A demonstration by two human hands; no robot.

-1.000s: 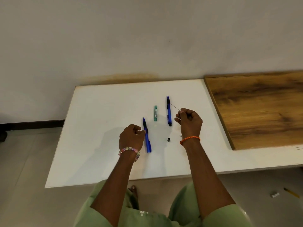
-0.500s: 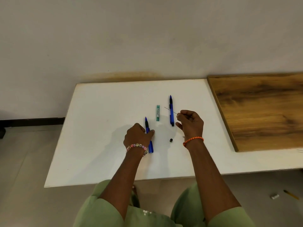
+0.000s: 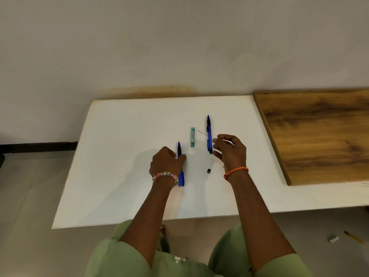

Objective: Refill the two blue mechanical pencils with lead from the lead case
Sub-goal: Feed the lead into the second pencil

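Two blue mechanical pencils lie on the white table (image 3: 123, 176), tips pointing away from me. My left hand (image 3: 166, 164) grips the nearer pencil (image 3: 180, 172) at its black grip section. The farther pencil (image 3: 209, 134) lies to the right of the green lead case (image 3: 192, 137). My right hand (image 3: 229, 151) pinches a thin lead (image 3: 202, 133) that sticks out to the upper left, crossing over the farther pencil. A small black pencil cap (image 3: 208, 170) sits on the table between my wrists.
A brown wooden board (image 3: 323, 134) lies on the table's right side. The wall stands right behind the table. On the floor at lower right lie a small white eraser (image 3: 333, 239) and a yellow pencil (image 3: 353, 237).
My left hand has closed on the nearer pencil's grip section. My right hand has turned the lead so that it points further left, over the farther pencil.
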